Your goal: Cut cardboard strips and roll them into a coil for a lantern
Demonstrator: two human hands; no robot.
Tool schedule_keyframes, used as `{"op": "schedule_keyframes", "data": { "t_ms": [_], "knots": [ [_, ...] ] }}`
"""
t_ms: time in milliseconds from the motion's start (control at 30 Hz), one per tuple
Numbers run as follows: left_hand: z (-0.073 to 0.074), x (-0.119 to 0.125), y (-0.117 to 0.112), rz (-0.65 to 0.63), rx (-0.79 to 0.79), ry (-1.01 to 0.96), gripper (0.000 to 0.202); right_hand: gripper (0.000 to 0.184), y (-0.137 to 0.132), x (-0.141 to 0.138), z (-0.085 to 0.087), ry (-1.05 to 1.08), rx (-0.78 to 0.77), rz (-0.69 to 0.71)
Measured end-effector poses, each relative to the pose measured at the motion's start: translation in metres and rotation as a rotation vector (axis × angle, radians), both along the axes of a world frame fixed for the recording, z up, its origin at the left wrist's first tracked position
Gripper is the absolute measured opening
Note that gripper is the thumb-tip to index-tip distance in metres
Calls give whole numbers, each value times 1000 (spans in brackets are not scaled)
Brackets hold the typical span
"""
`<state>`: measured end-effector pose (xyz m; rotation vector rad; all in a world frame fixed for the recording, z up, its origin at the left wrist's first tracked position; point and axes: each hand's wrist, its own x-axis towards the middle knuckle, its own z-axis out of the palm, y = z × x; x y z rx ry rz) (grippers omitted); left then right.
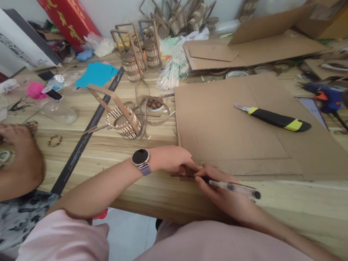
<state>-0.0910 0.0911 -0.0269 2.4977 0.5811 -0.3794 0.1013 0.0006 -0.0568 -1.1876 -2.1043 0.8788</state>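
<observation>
the right hand (223,190) grasps a slim, clear-barrelled pen with a black end (242,188) between thumb and fingers. the left hand (172,160) has bent fingers lowered onto a thin, dark brown strip (182,176); whether these fingers pinch the strip or only press it cannot be told. the two hands meet at the fingertips.

location: the pen is just beyond the near left corner of a flat, brown cardboard sheet (224,129), above a light, wood-grained tabletop (156,197).

edges and room: the near edge of the tabletop passes beneath the left forearm and close below the hands. a band of wood surface extends rightward between the right forearm and the near edge of the sheet. to the left, wood surface lies between the left forearm and a round, slatted basket with a tall brown handle (126,125).

orientation: the long axis of the pen runs diagonally; the black end points to the lower right, the opposite end toward the fingertips. the strip runs roughly left to right.

on the sheet, a black-and-yellow utility knife (276,118) points its metal end to the upper left, well apart from both hands.
</observation>
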Motion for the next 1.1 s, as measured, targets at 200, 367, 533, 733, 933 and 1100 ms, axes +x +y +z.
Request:
{"op": "schedule_keyframes", "data": {
  "t_ms": [200, 367, 533, 733, 933, 1100],
  "knots": [
    [6, -1, -1, 5, 35, 72, 49, 25, 2, 48, 5, -79, 35, -180],
    [13, -1, -6, 24, 95, 129, 46, 33, 14, 102, 18, -214, 47, -434],
    [13, 20, -19, 52, 303, 34, 22, 30, 52, 110, 30, -632, 84, -455],
    [-3, 45, -29, 140, 465, -44, 18, 34, 91, 85, 17, -786, 93, -351],
    [-7, 38, -9, 275, 521, 2, 16, 35, 80, 129, 20, -631, 112, -503],
    [-3, 34, 4, 408, 619, 33, 20, 39, 63, 202, 26, -742, 111, -754]
  ]
}}
